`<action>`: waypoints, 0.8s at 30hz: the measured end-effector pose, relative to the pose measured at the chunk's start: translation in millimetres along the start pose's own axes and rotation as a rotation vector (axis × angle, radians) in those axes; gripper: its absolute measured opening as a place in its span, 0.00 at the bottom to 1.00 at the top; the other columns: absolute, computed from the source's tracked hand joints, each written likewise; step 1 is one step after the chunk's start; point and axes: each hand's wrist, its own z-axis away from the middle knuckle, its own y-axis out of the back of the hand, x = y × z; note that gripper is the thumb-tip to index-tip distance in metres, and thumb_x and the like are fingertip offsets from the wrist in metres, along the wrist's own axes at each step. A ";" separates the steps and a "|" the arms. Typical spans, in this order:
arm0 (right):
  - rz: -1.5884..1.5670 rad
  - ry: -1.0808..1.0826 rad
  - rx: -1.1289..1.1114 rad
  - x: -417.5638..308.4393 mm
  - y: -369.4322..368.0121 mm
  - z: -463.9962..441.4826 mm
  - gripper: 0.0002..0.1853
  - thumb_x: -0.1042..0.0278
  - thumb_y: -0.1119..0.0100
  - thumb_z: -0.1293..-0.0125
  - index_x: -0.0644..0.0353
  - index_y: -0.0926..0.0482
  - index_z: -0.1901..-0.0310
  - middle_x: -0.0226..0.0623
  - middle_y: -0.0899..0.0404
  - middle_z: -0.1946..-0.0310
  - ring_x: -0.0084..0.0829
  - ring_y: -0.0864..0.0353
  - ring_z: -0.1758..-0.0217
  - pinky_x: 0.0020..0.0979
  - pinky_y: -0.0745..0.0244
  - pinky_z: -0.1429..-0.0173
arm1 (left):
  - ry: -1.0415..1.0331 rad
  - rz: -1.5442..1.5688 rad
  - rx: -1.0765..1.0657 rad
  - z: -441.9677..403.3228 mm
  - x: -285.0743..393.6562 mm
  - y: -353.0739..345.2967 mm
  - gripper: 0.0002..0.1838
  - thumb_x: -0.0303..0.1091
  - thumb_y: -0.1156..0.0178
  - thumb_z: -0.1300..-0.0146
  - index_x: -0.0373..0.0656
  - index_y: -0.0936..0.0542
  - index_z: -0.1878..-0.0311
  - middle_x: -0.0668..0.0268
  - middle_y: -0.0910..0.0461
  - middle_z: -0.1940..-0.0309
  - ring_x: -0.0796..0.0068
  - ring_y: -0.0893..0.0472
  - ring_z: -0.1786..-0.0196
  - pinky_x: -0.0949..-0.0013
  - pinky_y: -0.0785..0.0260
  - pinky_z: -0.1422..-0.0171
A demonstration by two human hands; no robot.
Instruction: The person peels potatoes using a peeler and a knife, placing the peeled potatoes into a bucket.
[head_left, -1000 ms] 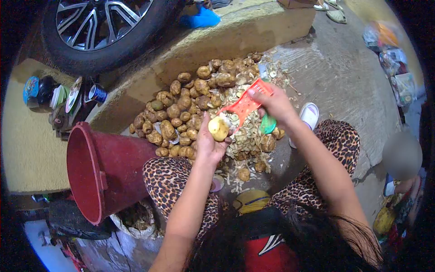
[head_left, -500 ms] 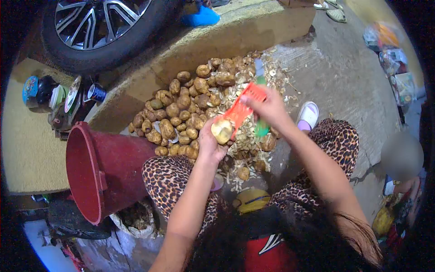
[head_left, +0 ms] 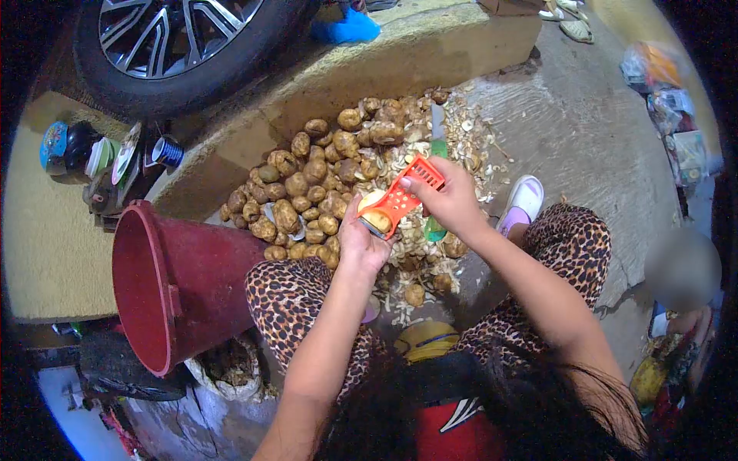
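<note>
My left hand point(head_left: 364, 244) is closed around a peeled, pale potato point(head_left: 376, 221), held over the heap. In my right hand point(head_left: 453, 201) is an orange plastic peeler point(head_left: 405, 195) with holes in its body, its blade end lying across the potato. A knife point(head_left: 437, 121) with a green handle runs beneath my right hand; whether the fingers also grip it, I cannot tell. Brown unpeeled potatoes point(head_left: 296, 184) are heaped left of my hands. Pale peelings point(head_left: 469, 127) spread under and beyond them.
A dark red bucket point(head_left: 204, 284) lies tipped on its side at left. A concrete ledge point(head_left: 323, 84) with a car wheel point(head_left: 177, 46) borders the heap. Between my legs sits a yellow container point(head_left: 425, 340). Plastic bags point(head_left: 653, 65) lie at far right.
The peeler has moved down and toward my left hand, so its blade end now covers part of the potato. My right hand, blurred before, shows sharply.
</note>
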 end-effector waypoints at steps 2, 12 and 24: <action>0.001 0.011 -0.004 1.3 5.3 -5.0 0.12 0.60 0.37 0.46 0.61 0.24 0.72 0.27 0.27 0.84 0.16 0.31 0.84 0.22 0.36 0.79 | -0.038 0.003 -0.016 -3.6 -1.1 3.0 0.21 0.46 0.62 0.33 0.39 0.28 0.53 0.60 0.23 0.57 0.65 0.22 0.54 0.61 0.28 0.51; -0.048 -0.195 -0.015 -3.3 15.8 -18.4 0.12 0.60 0.37 0.46 0.61 0.23 0.72 0.27 0.27 0.85 0.16 0.31 0.85 0.22 0.36 0.81 | -0.151 -0.022 0.013 -8.4 -2.1 -6.9 0.18 0.41 0.63 0.34 0.39 0.28 0.57 0.60 0.22 0.62 0.65 0.21 0.59 0.61 0.27 0.55; -0.072 -0.089 -0.015 -2.3 8.6 -17.7 0.12 0.61 0.37 0.46 0.61 0.23 0.69 0.25 0.27 0.83 0.16 0.32 0.85 0.22 0.35 0.80 | -0.188 -0.057 0.143 11.1 7.7 -25.9 0.18 0.46 0.62 0.34 0.43 0.29 0.59 0.66 0.24 0.70 0.70 0.23 0.69 0.62 0.29 0.71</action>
